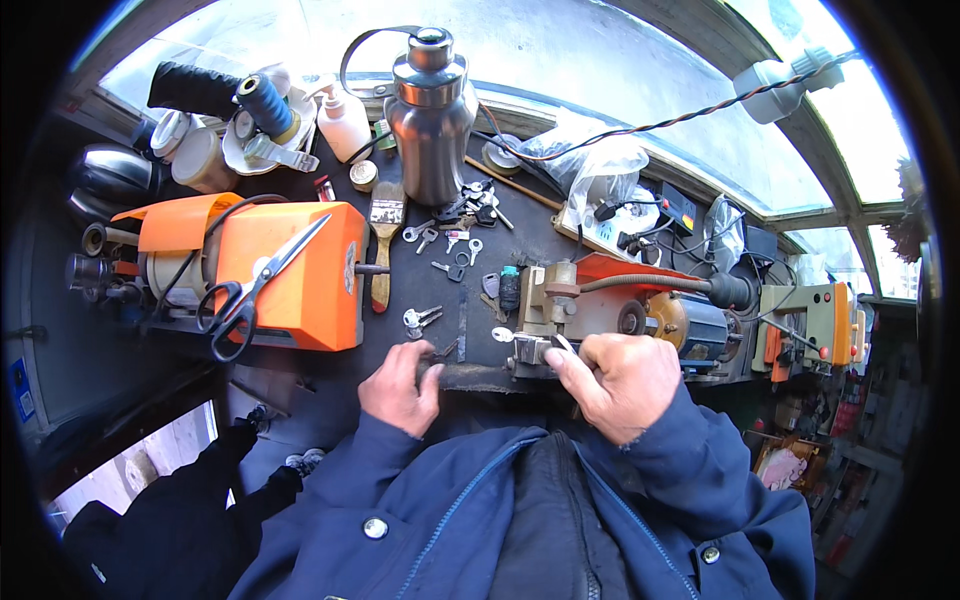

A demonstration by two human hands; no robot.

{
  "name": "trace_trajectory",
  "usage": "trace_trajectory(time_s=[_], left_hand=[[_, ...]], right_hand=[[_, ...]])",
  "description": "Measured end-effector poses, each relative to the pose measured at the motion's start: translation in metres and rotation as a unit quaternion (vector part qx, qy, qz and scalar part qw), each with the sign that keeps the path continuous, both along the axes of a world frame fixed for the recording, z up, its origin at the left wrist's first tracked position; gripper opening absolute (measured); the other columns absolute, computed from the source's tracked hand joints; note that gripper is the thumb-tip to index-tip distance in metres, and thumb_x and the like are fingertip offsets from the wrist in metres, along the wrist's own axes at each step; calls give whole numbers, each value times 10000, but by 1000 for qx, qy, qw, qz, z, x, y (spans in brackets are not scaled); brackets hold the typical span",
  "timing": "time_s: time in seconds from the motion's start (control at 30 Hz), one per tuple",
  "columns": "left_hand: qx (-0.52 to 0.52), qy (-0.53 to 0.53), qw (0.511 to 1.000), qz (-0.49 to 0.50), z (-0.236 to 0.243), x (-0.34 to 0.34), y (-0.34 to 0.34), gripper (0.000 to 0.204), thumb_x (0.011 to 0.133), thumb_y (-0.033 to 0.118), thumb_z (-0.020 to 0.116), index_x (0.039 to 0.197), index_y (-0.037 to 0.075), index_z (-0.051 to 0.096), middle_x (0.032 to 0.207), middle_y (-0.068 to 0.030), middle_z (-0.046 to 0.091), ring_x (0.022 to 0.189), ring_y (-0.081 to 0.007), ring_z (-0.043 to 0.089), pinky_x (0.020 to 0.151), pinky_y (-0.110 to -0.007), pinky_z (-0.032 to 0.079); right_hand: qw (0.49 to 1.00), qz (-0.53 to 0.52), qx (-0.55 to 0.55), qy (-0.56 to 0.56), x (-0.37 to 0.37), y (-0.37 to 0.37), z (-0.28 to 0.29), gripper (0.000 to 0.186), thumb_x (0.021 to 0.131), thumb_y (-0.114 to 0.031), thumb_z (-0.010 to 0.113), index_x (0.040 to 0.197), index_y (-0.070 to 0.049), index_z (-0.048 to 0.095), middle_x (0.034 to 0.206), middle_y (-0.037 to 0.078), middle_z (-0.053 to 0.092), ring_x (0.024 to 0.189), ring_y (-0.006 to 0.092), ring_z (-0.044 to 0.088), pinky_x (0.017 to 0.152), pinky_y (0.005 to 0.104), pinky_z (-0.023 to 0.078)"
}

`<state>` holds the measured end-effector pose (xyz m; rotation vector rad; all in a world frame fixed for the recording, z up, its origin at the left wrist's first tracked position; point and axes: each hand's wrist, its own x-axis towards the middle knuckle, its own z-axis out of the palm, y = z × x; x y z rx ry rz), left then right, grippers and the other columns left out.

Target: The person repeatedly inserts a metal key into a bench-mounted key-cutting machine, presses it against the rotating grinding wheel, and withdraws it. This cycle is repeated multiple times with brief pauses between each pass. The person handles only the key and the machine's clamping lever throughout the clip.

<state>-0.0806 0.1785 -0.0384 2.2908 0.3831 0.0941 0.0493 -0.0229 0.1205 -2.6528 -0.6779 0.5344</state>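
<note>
My right hand (628,385) is closed at the front of a key-cutting machine (688,322), its thumb and curled fingers on the handle of the small metal clamp (530,350). A thin pale piece of metal sticks up between those fingers; the rest of it is hidden. My left hand (400,388) rests at the bench's front edge with thumb and fingers apart. Its fingertips are close to a small dark key-like piece (447,350). Just beyond them lie a few silver keys (421,320). A single key (502,334) sits beside the clamp.
Scissors (265,285) lie on an orange-covered machine (300,270) at left. A brush (385,235), a steel flask (432,130) and loose keys (460,225) occupy the middle. A power strip (600,225) with cables stands behind; another person's dark-clothed legs (190,500) show at lower left.
</note>
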Motion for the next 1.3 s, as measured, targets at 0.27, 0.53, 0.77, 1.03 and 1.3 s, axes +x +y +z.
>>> trace_trajectory(time_s=[0.27,0.53,0.77,1.03,1.3], left_hand=[[62,13,998,-9,-15,14,-24,157,813,115,711,926,97,602,886,-84,594,798,-310,653,657,-424,515],[-48,-206,971,-112,42,0,-68,288,684,-88,738,926,21,625,854,-120,678,729,-293,670,679,-340,548],[-68,-323,925,-186,68,-1,-122,352,700,-122,723,1006,19,622,802,-117,650,649,-240,635,562,-317,531],[-367,-82,926,-23,86,-18,-168,269,890,-50,684,1139,-5,595,915,-100,690,835,-145,679,759,-265,543],[-599,-74,794,69,67,-12,-197,157,1030,102,523,1128,-16,555,946,-136,664,791,-189,663,747,-312,558]], right_hand=[[975,51,96,193,-39,-43,2,302,906,-307,681,779,-32,694,702,130,656,614,320,648,570,388,500],[890,-95,309,322,-52,-77,-40,157,898,-45,682,1040,21,682,763,10,637,624,33,538,584,204,446],[844,-91,381,368,-53,-107,-40,171,881,-14,695,1047,27,686,888,56,675,772,74,616,699,218,498],[791,-125,423,425,-52,-145,-44,126,911,3,673,1032,38,684,886,60,690,798,86,639,731,223,516],[804,-201,397,394,-50,-163,-57,137,890,-9,712,994,19,628,835,48,667,728,87,644,684,224,528]])
